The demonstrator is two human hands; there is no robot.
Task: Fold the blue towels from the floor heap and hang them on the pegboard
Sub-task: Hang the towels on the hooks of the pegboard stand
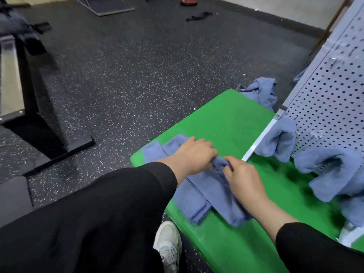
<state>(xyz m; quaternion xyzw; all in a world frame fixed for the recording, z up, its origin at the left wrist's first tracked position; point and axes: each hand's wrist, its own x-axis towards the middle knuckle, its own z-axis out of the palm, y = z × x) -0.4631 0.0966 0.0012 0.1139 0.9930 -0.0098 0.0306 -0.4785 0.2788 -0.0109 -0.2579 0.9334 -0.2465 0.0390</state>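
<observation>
A blue towel (pixel 206 196) lies stretched along the green table (pixel 226 119), partly folded into a long strip. My left hand (pixel 194 153) and my right hand (pixel 243 177) both pinch a bunched fold of it at its middle, fingertips nearly touching. Folded blue towels (pixel 277 139) hang on the white pegboard (pixel 334 91) at the right, with another (pixel 334 174) lower down. The floor heap of blue towels (pixel 262 89) sits beyond the table's far corner.
Dark speckled rubber floor (pixel 137 66) spreads to the left. A black machine base (pixel 49 134) stands at the left. My white shoe (pixel 169 245) is beside the table's near edge. A black strap (pixel 199 16) lies far off on the floor.
</observation>
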